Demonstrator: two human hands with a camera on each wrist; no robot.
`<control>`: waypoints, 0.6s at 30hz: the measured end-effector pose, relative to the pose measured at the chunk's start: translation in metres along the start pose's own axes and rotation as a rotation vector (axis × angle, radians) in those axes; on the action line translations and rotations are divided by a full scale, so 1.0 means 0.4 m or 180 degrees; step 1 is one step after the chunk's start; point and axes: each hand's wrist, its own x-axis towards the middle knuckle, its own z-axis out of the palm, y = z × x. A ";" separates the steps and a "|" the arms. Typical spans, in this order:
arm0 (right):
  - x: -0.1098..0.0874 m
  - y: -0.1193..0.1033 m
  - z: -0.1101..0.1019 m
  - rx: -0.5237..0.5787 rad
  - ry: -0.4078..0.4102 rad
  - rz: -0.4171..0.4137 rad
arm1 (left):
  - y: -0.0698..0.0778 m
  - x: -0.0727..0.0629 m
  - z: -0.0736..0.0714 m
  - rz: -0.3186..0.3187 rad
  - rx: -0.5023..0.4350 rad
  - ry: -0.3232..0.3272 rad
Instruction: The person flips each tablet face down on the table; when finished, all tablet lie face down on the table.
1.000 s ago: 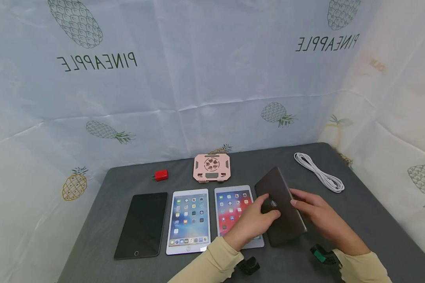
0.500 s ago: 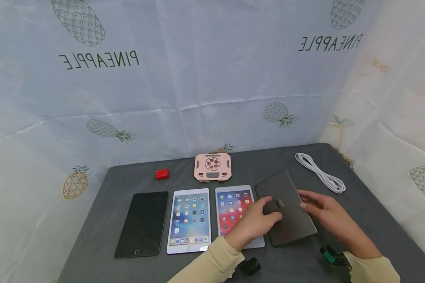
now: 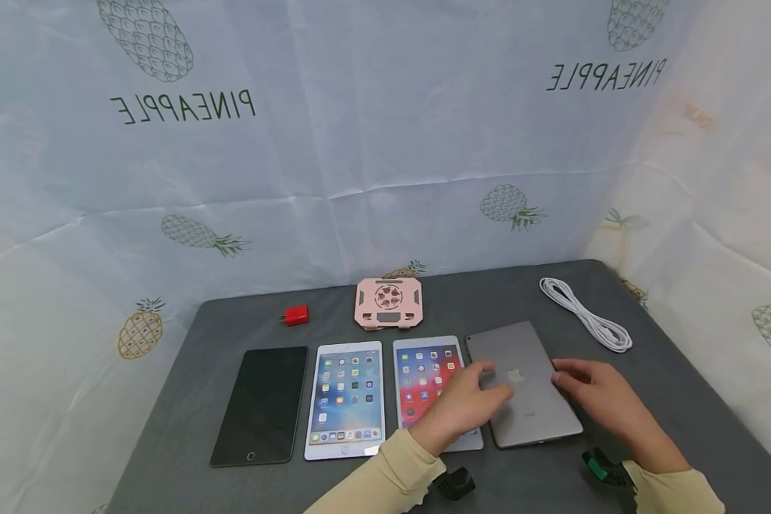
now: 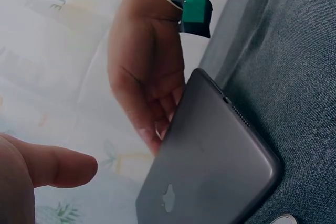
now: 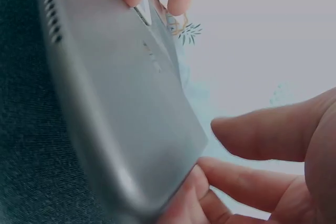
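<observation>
A grey tablet [image 3: 522, 389] lies back side up at the right end of the row of tablets in the head view, its logo showing. My left hand [image 3: 465, 396] reaches over its left edge, fingers at that edge. The left thumb [image 4: 65, 167] is held apart from the tablet in the left wrist view. At the tablet's right edge is my right hand [image 3: 607, 400]. Its fingers [image 5: 247, 182] touch that edge from below in the right wrist view, while the thumb is lifted off the back. Beneath my left forearm, a white tablet [image 3: 427, 378] with a red-blue screen is partly covered.
Another white tablet [image 3: 345, 400] with a lit screen and a black tablet [image 3: 261, 407] lie further left. Behind them are a red plug adapter [image 3: 296, 315] and a pink stand [image 3: 388, 303]. A coiled white cable [image 3: 585, 314] lies at the back right of the grey table [image 3: 167, 421].
The grey tablet has tipped down from steeply tilted to nearly flat, its right edge lowering. My right hand has moved right with that edge; the left hand has stayed about in place.
</observation>
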 end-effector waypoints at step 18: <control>0.018 -0.005 0.025 -0.0108 -0.0233 0.0386 | -0.006 0.003 0.001 0.0057 -0.0061 0.0015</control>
